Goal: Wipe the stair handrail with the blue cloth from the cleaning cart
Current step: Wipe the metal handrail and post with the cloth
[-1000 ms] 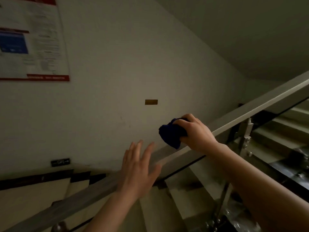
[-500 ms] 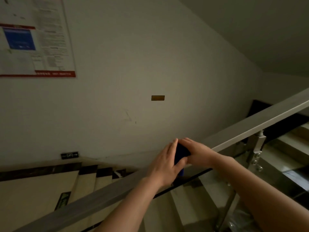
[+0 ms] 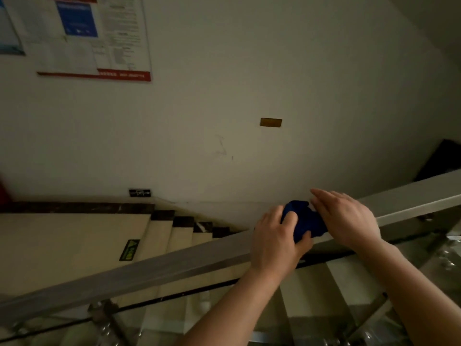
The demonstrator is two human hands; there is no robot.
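Observation:
A grey flat handrail (image 3: 154, 270) runs diagonally from the lower left up to the right edge. On it, right of centre, lies a bunched dark blue cloth (image 3: 305, 219). My left hand (image 3: 278, 243) grips the cloth's near side, fingers and thumb closed on it. My right hand (image 3: 345, 217) lies over the cloth's right side with its fingers stretched out flat, resting on the cloth and rail. Part of the cloth is hidden under both hands.
Behind the rail a pale wall carries a poster (image 3: 92, 36), a small brass plate (image 3: 271, 122) and an exit sign (image 3: 139, 193). Stairs (image 3: 179, 236) descend to a landing at left. Metal posts (image 3: 107, 318) and glass panels stand under the rail.
My left hand rose from beside the rail and closed on the cloth. My right hand loosened from its grip and now lies flat. The view shifted right and down.

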